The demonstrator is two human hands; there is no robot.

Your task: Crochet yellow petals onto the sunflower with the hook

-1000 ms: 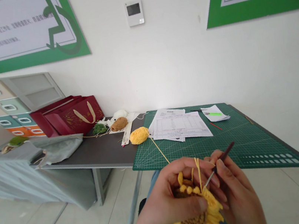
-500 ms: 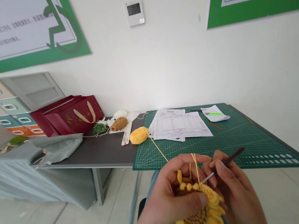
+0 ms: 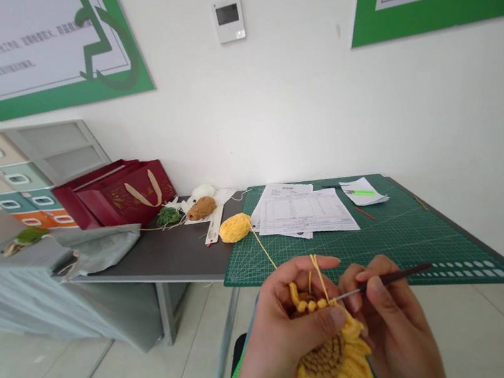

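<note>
My left hand (image 3: 292,328) grips a crocheted sunflower (image 3: 324,358) with a brown centre and yellow petals, its thumb on the front. Yellow yarn loops over the raised left index finger and runs back to a yellow yarn ball (image 3: 235,228) at the mat's left edge. A crochet hook (image 3: 395,277) with a dark handle is pinched in my right hand (image 3: 391,313). The hook's metal tip meets the flower's upper edge beside the yarn; whether it is inside a stitch is too small to tell.
Papers (image 3: 305,212), a green pen (image 3: 360,192) and a red stick (image 3: 364,213) lie on the green cutting mat (image 3: 408,222). Brown yarn (image 3: 201,208), green yarn (image 3: 169,215) and a maroon bag (image 3: 129,191) stand left. Drawers (image 3: 18,179) are farther left.
My left hand and the flower have shifted slightly left. The hook has tilted closer to level, with its handle end lower and farther right.
</note>
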